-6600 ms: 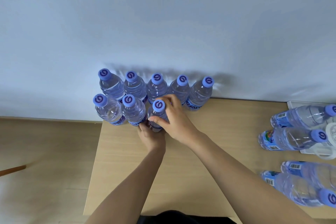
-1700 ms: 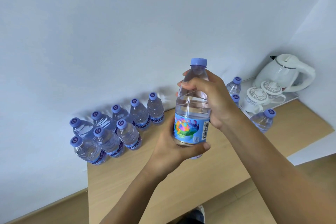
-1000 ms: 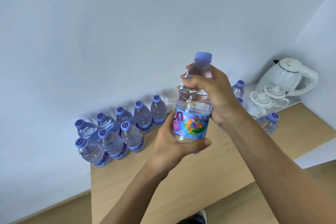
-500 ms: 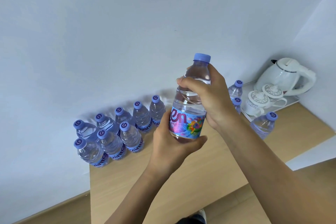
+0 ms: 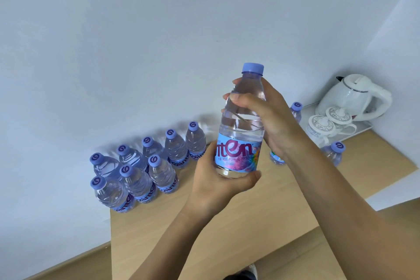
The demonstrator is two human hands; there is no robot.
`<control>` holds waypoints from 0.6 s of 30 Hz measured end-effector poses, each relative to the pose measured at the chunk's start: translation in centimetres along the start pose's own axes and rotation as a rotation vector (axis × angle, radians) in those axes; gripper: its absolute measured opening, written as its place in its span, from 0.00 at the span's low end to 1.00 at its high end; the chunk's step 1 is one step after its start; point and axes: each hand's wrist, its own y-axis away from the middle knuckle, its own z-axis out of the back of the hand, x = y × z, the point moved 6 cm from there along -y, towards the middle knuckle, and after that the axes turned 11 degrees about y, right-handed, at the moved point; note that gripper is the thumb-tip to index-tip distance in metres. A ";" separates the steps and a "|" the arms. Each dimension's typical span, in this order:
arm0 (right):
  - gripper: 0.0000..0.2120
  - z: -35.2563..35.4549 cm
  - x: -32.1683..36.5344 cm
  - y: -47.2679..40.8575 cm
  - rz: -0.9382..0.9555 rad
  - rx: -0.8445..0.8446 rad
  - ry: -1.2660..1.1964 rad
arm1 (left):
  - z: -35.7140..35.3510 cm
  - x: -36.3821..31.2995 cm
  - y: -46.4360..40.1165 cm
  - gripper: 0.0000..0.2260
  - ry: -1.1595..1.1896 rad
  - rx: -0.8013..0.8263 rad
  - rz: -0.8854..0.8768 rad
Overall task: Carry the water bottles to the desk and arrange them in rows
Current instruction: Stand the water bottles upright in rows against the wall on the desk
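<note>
Two hands hold one water bottle [image 5: 242, 125] upright in the air above the desk [image 5: 238, 223]: left hand [image 5: 218, 183] curled round its base and label, right hand [image 5: 270, 118] wrapped round its upper body under the cap. Eight bottles [image 5: 145, 166] stand in two rows at the desk's back-left, against the wall. Kettle [image 5: 354, 98] and two lidded cups [image 5: 329, 120] sit on a white tray [image 5: 363, 126] at right, more bottles [image 5: 334, 153] beside it.
</note>
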 end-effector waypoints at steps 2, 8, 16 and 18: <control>0.15 0.2 -0.3 0.2 -0.007 -0.107 0.073 | 0.3 0.0 0.0 0.24 -0.071 -0.091 -0.045; 0.13 -0.1 -1.0 0.2 -0.066 -0.169 -0.022 | 0.5 0.1 0.2 0.29 -0.163 -0.100 -0.078; 0.13 -0.7 0.3 0.0 -0.007 0.070 -0.183 | 0.2 0.1 -0.2 0.30 0.083 0.104 0.084; 0.14 -1.0 0.7 0.1 0.015 0.135 -0.186 | 0.2 0.2 -0.1 0.27 0.106 0.142 0.100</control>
